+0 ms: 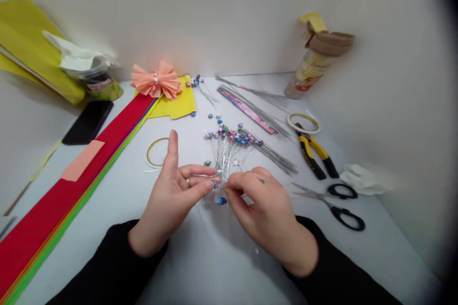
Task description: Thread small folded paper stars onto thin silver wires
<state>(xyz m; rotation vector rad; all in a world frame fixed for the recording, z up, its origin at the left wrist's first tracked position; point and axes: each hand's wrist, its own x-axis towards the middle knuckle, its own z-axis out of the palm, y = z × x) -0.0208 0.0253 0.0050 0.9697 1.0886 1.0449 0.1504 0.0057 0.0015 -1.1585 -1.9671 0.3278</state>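
My left hand [179,190] pinches a small purple paper star [215,184] between thumb and fingers, its index finger pointing up. Close beside it, my right hand [259,195] is closed, thumb and forefinger pressed together on what looks like a thin wire; the fingers mostly hide it. Just beyond the hands lies a bunch of small folded stars on wire stems [232,138], in blue, pink and purple. A blue star [222,201] sits below the fingertips, and a green star [207,163] lies behind my left fingers.
At right are scissors [324,195], yellow-black pliers [315,155], a tape roll [303,124] and a cup [315,62]. Loose wires [274,155] and a patterned paper strip pack [246,109] lie behind. Long red paper [46,209], another tape roll [147,152] and a phone [88,123] are left.
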